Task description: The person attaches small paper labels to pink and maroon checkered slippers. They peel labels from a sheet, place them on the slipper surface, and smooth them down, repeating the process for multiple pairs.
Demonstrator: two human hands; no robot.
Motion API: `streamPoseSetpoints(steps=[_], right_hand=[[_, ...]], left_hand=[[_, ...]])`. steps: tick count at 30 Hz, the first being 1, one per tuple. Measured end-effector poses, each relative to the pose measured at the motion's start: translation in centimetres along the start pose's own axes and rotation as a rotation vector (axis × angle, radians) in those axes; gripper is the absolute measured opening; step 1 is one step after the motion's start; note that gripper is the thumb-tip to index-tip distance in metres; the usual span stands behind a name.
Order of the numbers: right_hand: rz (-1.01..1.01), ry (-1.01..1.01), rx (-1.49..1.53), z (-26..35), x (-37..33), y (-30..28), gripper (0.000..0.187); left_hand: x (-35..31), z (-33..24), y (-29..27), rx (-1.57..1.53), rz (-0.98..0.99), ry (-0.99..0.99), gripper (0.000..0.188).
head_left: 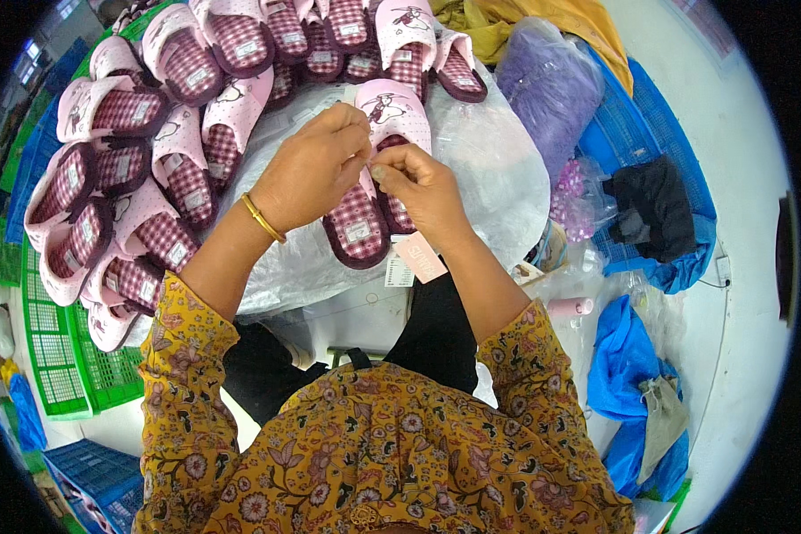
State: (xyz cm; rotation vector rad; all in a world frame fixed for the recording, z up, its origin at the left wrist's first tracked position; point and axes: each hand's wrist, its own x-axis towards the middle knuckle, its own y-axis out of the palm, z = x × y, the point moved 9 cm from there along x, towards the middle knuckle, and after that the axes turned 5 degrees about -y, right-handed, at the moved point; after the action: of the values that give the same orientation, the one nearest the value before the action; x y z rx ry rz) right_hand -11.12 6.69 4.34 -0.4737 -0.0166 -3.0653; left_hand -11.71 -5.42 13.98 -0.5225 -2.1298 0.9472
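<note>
A pair of pink slippers with burgundy checked insoles lies in front of me: the left slipper shows mostly its insole, and the right slipper has a cartoon print on its upper. Over them, my left hand is closed in a pinch, its fingertips turned toward the right hand. My right hand pinches thumb against forefinger above the right slipper. What either hand holds is too small or hidden. Below the right hand hang a pink cardboard tag and a white label, beside the slippers' toes.
Many matching slippers crowd the left and far side of a plastic-covered round table. Green crates stand at left. At right are a bagged purple bundle, blue crate, black cloth and blue plastic.
</note>
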Motion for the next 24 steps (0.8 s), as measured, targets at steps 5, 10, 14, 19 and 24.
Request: streamPoseSetpoints(steps=[5,10,14,19,24], right_hand=[[-0.02,0.132,0.17,-1.7,-0.7,-0.3,0.01],[0.024,0.143,-0.229,-2.1,-1.7,0.9,0.021],[-0.032,0.119,-0.449,-2.5,-1.9,1.0,0.029],[-0.049,0.109,-0.669,-2.9,-1.4,1.0,0.03],[-0.058,0.126,-0.744,-2.6,-1.1,1.4,0.03]], left_hand=[[-2.7,1.6,-0.4,0.079,-0.141,-0.01,0.015],[-4.3,4.4,3.3,0.172,-0.115,0.001,0.023],[-4.2,6.4,5.8,0.165,0.001,-0.111,0.029],[-4.1,7.8,7.0,0.125,0.109,-0.168,0.035],[-4.2,8.0,6.9,0.108,0.103,-0.184,0.037]])
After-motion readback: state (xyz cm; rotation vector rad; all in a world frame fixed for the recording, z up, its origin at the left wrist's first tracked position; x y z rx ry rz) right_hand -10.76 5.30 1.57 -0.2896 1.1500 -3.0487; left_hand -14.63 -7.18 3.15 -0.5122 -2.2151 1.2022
